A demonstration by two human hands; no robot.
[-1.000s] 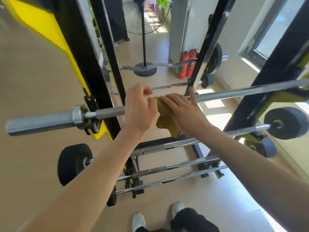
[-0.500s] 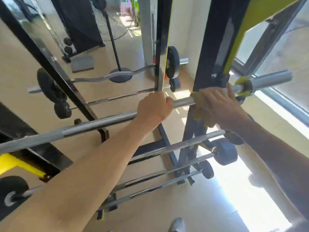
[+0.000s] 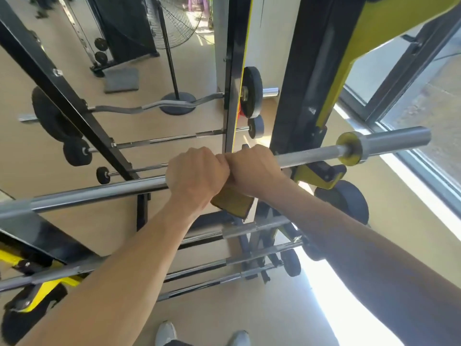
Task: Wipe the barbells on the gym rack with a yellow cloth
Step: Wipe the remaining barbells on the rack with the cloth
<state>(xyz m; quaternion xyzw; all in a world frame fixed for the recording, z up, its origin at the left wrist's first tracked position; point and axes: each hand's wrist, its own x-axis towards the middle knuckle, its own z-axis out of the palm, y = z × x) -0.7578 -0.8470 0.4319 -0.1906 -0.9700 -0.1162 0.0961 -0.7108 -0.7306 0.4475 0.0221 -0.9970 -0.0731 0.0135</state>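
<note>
The bar (image 3: 309,154) runs across the middle of the view, from the 8 o'clock edge up to its sleeve (image 3: 396,140) at 2 o'clock, resting on a yellow hook (image 3: 320,174) of the rack (image 3: 303,78). The cloth (image 3: 233,203) is wrapped on the bar at centre, mostly hidden; only a yellow flap hangs below the knuckles toward 6 o'clock.

The step in hand looks like wiping the top bar, about midway along its shaft. The next move probably calls for sliding the cloth along the steel toward 8 o'clock, where a long bare stretch lies, with the other hand shifting out of the way. The lower bars (image 3: 239,260) at 6 o'clock likely wait their turn.

The right hand (image 3: 252,168) is curled over the bar with the cloth under its palm, gripping both. The left hand (image 3: 195,174) is closed round the bare bar just to the 9 o'clock side, knuckles touching the right hand's. Both forearms reach up from the lower corners, wrists roughly straight, backs of the hands toward the camera.

Beyond, a curl bar (image 3: 154,107) sits at 11 o'clock and a fan (image 3: 172,23) at 12.
</note>
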